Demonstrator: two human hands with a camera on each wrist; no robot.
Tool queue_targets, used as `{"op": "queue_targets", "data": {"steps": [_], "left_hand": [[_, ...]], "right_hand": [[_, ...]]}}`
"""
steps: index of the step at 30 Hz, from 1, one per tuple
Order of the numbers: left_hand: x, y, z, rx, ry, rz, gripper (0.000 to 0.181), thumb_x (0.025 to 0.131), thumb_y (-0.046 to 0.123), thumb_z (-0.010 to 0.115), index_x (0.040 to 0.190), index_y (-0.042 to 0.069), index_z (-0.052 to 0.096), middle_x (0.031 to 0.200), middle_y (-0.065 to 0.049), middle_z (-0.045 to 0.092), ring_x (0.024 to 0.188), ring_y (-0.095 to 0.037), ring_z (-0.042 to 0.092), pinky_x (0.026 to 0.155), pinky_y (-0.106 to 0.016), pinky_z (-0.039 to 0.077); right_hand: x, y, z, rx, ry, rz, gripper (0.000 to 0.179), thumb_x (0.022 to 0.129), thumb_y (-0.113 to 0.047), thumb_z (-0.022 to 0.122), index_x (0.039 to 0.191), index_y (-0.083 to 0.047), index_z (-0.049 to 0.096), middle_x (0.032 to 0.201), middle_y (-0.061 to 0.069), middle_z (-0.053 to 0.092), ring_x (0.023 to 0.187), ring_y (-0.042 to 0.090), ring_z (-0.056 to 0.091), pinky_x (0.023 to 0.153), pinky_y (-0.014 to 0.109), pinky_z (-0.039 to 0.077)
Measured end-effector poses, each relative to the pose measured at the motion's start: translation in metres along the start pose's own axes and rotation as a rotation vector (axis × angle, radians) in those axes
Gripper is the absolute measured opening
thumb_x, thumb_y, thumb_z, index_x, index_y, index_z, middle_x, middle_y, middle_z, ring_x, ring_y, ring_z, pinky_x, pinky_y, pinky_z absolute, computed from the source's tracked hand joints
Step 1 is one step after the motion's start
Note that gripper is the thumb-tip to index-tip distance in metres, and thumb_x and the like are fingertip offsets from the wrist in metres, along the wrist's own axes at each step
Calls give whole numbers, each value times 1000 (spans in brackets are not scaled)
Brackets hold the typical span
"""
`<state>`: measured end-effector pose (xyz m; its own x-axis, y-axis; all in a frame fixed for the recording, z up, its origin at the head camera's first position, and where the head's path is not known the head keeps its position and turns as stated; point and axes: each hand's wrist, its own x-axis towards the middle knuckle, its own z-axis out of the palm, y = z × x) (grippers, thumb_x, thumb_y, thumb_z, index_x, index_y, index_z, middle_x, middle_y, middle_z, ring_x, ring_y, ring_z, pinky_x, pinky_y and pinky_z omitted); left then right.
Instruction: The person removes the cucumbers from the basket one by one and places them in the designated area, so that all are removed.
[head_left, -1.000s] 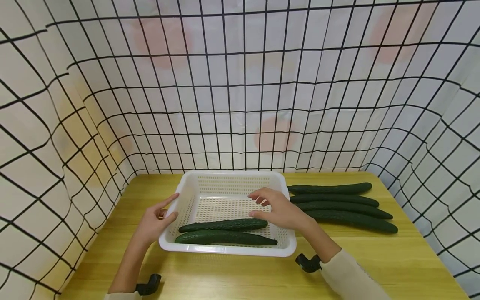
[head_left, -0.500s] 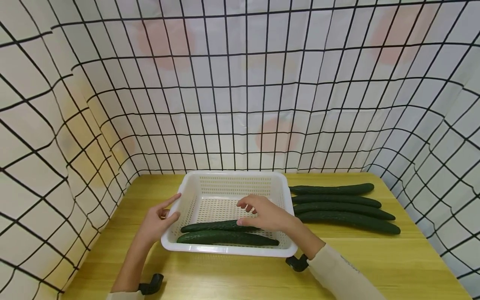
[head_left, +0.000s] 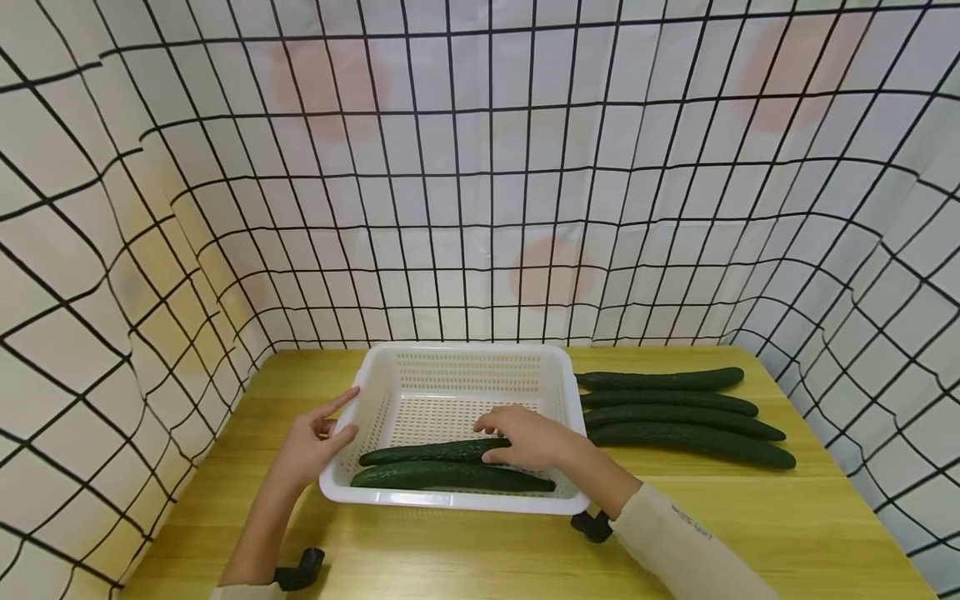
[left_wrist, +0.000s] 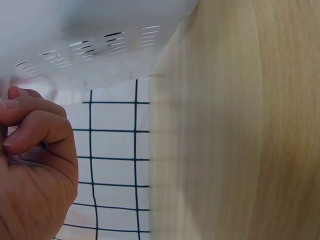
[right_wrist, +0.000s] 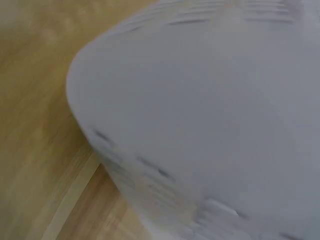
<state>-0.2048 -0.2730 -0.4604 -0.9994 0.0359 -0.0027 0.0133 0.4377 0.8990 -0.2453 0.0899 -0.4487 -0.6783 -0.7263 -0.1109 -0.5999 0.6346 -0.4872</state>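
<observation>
a white basket sits on a wooden table at the lower centre of the frame. inside, along its near edge, two cucumbers lie side by side; four more cucumbers lie in a row on the table at the right of the frame. so, i judge, two are in and four are left outside. my left hand grips the basket's left rim. my right hand bends over the farther inside cucumber; whether it grips, i cannot tell.
</observation>
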Motion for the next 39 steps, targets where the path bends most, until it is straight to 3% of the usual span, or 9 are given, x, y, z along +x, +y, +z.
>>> {"op": "queue_targets", "data": {"steps": [10,18,23,33,39], "left_hand": [[-1,2,0,-23,-5,7,60,98,15,68,155,19,49,87,-21,72,71,-22,74,58,-40,63],[1,-1,1,-17,9,-1,59,98,14,68,154,21,51,87,-22,72,72,-24,74,58,-40,63],[1,-1,1,-14,12,-5,59,98,15,68,154,22,51,88,-22,73,71,-24,74,57,-40,63],[-1,1,0,-20,8,3,60,98,15,68,155,19,49,86,-21,72,70,-22,74,58,-39,63],[0,0,1,0,18,-11,59,98,15,68,154,23,51,88,-21,72,73,-24,73,59,-39,63]], "right_hand": [[3,0,3,-114,-78,62,49,102,-32,66,144,-9,59,141,7,64,131,26,59,108,43,50],[4,-1,3,-197,-97,86,42,102,-29,66,139,-8,62,135,10,63,120,25,63,100,39,54],[3,-2,2,-133,-85,114,39,104,-26,62,138,-9,58,133,10,62,116,24,63,95,40,55],[2,0,2,-53,-35,101,48,103,-32,60,144,-9,58,152,12,53,144,34,47,114,53,43],[2,0,0,-31,7,35,51,99,-47,65,136,-11,66,139,8,64,133,30,57,111,48,48]]}}
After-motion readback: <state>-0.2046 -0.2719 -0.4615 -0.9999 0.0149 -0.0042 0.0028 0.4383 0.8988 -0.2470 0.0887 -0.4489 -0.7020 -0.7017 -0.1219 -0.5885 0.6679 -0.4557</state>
